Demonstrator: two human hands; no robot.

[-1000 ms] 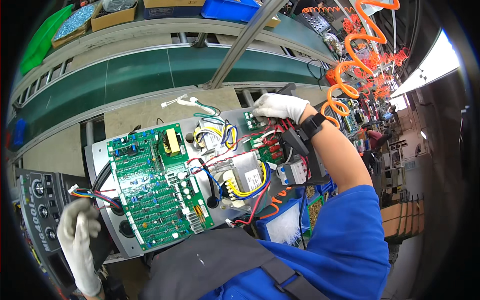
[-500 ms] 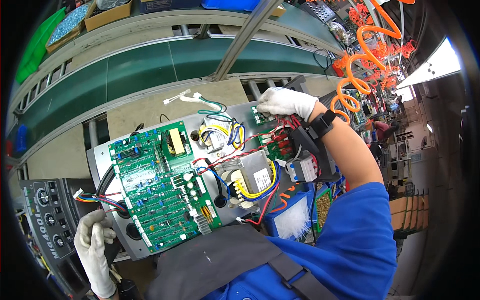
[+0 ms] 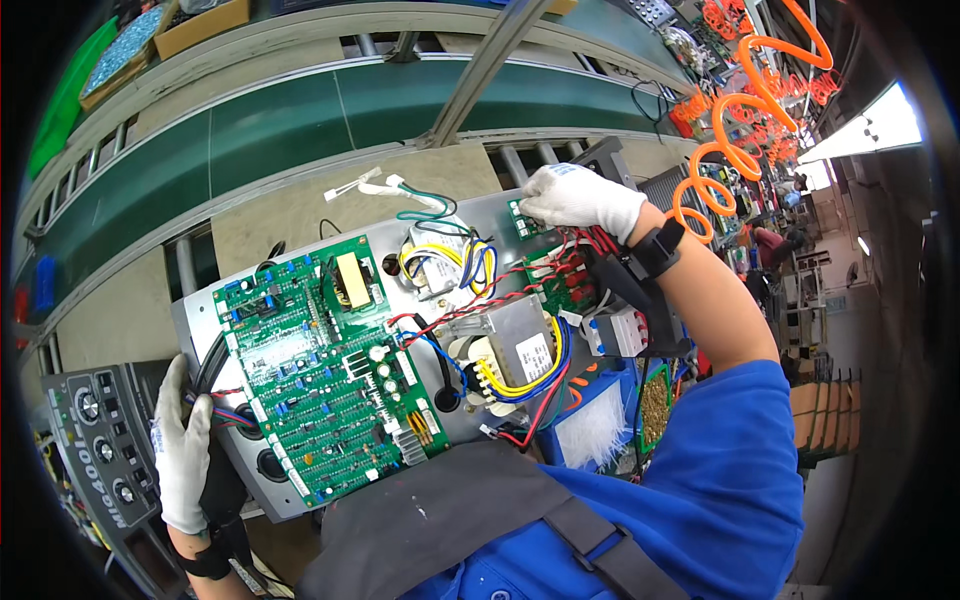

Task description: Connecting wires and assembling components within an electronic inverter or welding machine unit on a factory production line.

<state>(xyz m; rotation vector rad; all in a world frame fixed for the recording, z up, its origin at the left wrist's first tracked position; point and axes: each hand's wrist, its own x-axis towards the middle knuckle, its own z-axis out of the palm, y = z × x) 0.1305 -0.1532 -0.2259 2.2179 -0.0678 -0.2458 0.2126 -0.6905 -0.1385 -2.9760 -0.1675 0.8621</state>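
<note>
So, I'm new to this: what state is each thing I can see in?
Left hand: gloved, at the multicoloured wires; grip unclear
Right hand: gloved, at the small green board; grip unclear
Large green board: flat, components up
Metal chassis: uncovered, parts exposed
White plugs: unplugged
Orange hose: coiled, hanging
Blue bin: open, holding white strands

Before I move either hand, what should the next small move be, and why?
I'd probably ease the left hand toward the large green circuit board, guiding the coloured wires. They appear to reach its fingers, where their end is hidden, and white connectors line the board's near left edge. The right hand is at the small green board, away from them.
</note>
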